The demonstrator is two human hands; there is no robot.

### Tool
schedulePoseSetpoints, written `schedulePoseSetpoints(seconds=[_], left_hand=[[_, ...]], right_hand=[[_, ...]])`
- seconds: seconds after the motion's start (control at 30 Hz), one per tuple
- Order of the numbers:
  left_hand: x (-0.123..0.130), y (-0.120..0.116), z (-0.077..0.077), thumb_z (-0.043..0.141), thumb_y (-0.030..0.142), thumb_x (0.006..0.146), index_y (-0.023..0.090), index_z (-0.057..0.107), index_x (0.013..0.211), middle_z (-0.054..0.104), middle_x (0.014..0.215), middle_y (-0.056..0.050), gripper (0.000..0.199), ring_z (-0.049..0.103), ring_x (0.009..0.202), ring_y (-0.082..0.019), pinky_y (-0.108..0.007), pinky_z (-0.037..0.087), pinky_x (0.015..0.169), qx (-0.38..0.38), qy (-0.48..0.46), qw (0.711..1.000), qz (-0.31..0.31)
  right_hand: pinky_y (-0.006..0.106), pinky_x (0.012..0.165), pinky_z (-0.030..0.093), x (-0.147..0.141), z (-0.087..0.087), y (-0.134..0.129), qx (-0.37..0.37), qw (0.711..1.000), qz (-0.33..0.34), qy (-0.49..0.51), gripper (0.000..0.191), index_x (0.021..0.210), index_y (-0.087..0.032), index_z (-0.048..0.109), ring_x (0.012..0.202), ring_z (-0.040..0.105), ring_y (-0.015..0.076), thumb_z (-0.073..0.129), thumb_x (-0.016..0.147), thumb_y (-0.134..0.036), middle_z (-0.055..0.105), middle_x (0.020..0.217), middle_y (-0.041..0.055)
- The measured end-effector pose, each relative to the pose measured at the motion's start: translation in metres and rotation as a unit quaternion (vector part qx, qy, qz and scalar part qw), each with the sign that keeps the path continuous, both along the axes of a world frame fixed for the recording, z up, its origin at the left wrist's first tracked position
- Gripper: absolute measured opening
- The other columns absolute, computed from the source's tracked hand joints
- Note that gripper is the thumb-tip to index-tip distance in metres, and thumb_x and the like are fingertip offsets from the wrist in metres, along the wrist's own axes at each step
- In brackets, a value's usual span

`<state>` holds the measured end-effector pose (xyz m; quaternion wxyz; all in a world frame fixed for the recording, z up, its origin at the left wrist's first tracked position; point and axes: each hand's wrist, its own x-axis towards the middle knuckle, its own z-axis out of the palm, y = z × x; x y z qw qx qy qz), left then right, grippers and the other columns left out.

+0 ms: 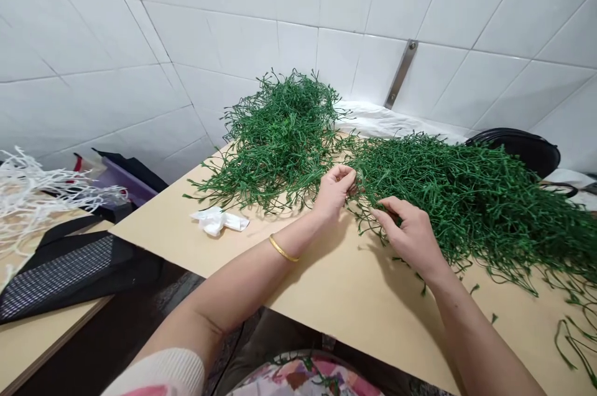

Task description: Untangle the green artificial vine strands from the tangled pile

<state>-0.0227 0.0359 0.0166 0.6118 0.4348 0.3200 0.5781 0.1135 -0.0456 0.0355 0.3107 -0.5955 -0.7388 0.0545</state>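
Note:
Thin green artificial plant stems with small forked tips lie in two heaps, a left pile (284,128) and a longer right pile (448,191). Between them, my left hand (334,189) is closed in a pinch on some of the green stems, fingers curled in. A gold bangle (283,249) circles my left wrist. My right hand (408,231) is at the near edge of the right pile, thumb and forefinger brought close together among loose strands. What lies between those two fingertips is too fine to make out.
A crumpled white tissue (219,221) lies on the wooden table (326,296). White branching stems (41,197) and black mesh fabric (65,271) rest on another table at left. A black round object (517,147) stands behind the right pile, near the tiled wall (242,41).

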Motion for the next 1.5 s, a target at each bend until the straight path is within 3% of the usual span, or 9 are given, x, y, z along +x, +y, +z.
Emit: schedulePoseSetpoints(seconds=[0.17,0.3,0.43,0.6,0.7,0.87,1.13,1.3,1.5], left_hand=[[-0.012,-0.014,0.020,0.056,0.025,0.072,0.018,0.053,0.076,0.050,0.079,0.000,0.008,0.045,0.073,-0.009,-0.020,0.036,0.068,0.171,0.173,0.950,0.197],[-0.009,-0.035,0.030,0.055,0.037,0.074,0.016,0.045,0.052,0.039,0.054,0.002,0.032,0.036,0.055,-0.008,-0.022,0.029,0.054,0.187,0.270,0.943,0.053],[0.003,-0.045,0.021,0.059,0.045,0.068,0.015,0.046,0.048,0.038,0.047,0.004,0.038,0.034,0.048,-0.006,-0.023,0.026,0.049,0.058,0.209,0.967,-0.137],[0.003,-0.036,0.024,0.066,0.036,0.064,0.014,0.053,0.054,0.046,0.052,0.003,0.027,0.040,0.051,-0.006,-0.022,0.030,0.051,-0.001,0.093,0.991,-0.097],[-0.002,-0.030,0.039,0.066,0.033,0.066,0.014,0.057,0.055,0.049,0.054,0.003,0.024,0.040,0.051,-0.005,-0.022,0.032,0.053,0.044,0.076,0.994,-0.072],[-0.006,-0.028,0.078,0.066,0.032,0.068,0.015,0.059,0.059,0.052,0.059,0.002,0.021,0.047,0.054,-0.004,-0.021,0.037,0.055,0.094,0.040,0.994,-0.038],[-0.011,-0.011,0.133,0.046,0.038,0.083,0.013,0.062,0.084,0.054,0.078,0.001,0.030,0.061,0.089,-0.015,-0.020,0.041,0.062,0.122,-0.002,0.988,0.093],[-0.008,0.005,0.121,0.053,0.033,0.081,0.016,0.061,0.089,0.058,0.079,0.000,0.020,0.061,0.084,-0.012,-0.017,0.044,0.061,0.104,-0.036,0.993,0.045],[0.008,-0.001,0.049,0.057,0.021,0.077,0.013,0.058,0.080,0.060,0.067,-0.002,0.008,0.053,0.052,-0.006,-0.017,0.041,0.046,-0.052,-0.071,0.990,-0.115]], right_hand=[[0.027,0.060,0.034,0.007,0.003,-0.004,0.049,0.998,-0.036,-0.009,0.021,0.075,-0.019,0.057,0.064,0.049,0.0155,0.046,0.082,-0.035,0.057,0.065,0.0013],[0.030,0.067,0.034,0.009,0.000,-0.006,0.115,0.992,-0.034,-0.046,0.021,0.080,-0.019,0.059,0.070,0.051,0.0175,0.044,0.084,-0.033,0.061,0.071,0.0037],[0.033,0.070,0.034,0.005,-0.004,-0.010,0.133,0.985,-0.009,-0.109,0.022,0.085,-0.018,0.060,0.074,0.051,0.0196,0.041,0.085,-0.031,0.061,0.073,0.0055],[0.034,0.078,0.040,0.010,-0.015,-0.017,0.134,0.984,0.074,-0.089,0.045,0.129,-0.016,0.038,0.089,0.053,0.0210,0.040,0.086,-0.031,0.060,0.102,0.0102],[0.035,0.082,0.042,0.021,-0.025,-0.016,0.120,0.983,0.094,-0.105,0.052,0.134,-0.017,0.031,0.097,0.052,0.0216,0.041,0.086,-0.032,0.056,0.111,0.0117],[0.046,0.090,0.036,0.043,-0.046,-0.004,0.085,0.965,0.025,-0.249,0.042,0.123,-0.016,0.049,0.110,0.044,0.0296,0.041,0.085,-0.032,0.052,0.117,0.0168],[0.041,0.086,0.038,0.061,-0.053,0.008,0.091,0.952,-0.030,-0.291,0.040,0.117,-0.011,0.053,0.108,0.043,0.0292,0.042,0.084,-0.031,0.050,0.116,0.0187],[0.038,0.079,0.040,0.054,-0.044,0.006,0.063,0.941,-0.031,-0.332,0.036,0.112,-0.014,0.055,0.102,0.045,0.0285,0.041,0.084,-0.031,0.051,0.113,0.0174],[0.036,0.076,0.040,0.042,-0.027,-0.007,0.042,0.937,-0.012,-0.346,0.032,0.107,-0.015,0.057,0.099,0.046,0.0268,0.041,0.084,-0.031,0.052,0.110,0.0162]])
